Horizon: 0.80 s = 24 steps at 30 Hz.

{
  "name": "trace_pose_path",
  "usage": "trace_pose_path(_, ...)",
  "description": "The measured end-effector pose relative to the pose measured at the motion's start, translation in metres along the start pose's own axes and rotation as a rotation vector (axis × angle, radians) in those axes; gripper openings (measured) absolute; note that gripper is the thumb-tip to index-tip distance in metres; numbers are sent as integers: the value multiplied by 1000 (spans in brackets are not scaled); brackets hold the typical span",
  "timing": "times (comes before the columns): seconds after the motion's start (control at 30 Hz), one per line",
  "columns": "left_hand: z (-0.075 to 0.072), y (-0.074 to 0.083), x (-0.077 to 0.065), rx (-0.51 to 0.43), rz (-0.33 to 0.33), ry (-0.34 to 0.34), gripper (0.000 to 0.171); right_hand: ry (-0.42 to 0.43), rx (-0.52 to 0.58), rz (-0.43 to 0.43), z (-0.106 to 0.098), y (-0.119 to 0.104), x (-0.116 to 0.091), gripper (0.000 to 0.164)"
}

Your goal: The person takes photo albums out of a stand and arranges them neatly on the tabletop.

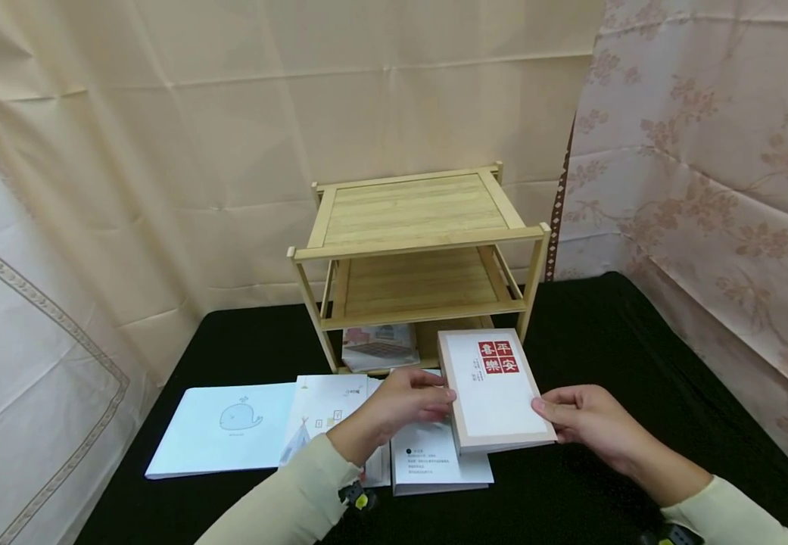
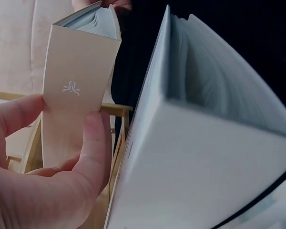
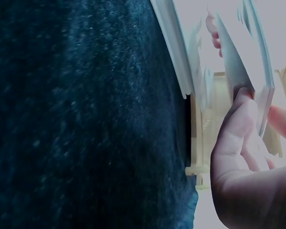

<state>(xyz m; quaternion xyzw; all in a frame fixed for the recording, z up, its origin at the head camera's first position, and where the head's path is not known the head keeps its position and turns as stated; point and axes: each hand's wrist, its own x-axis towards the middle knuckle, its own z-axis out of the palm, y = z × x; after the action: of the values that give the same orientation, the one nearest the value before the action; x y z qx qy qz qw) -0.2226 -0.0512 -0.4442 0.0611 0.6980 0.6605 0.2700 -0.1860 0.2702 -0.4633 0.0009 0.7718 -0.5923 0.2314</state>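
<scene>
Both hands hold a photo album with a pale cover and red character squares, raised and tilted above the other albums. My left hand pinches its spine between thumb and fingers; the left wrist view shows that beige spine with a small white emblem. At the opposite edge, my right hand grips the cover, thumb on top and fingers underneath, as the right wrist view also shows. Below lies a white album with small print, partly hidden by the held one. To its left is an album with a tent drawing, partly covered by my left arm.
A light blue whale album lies at the left on the black tablecloth. Behind stands a wooden shelf rack with three levels; its lowest level holds a book with a picture cover. Curtains hang around the table.
</scene>
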Motion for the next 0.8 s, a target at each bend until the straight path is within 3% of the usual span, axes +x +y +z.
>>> trace_pose_path(0.53,28,2,3,16,-14,-20,48,37,-47,7,-19,12,-21,57)
trace_pose_path(0.8,39,3,5,38,-24,-14,37,46,-55,38,-26,18,-23,58)
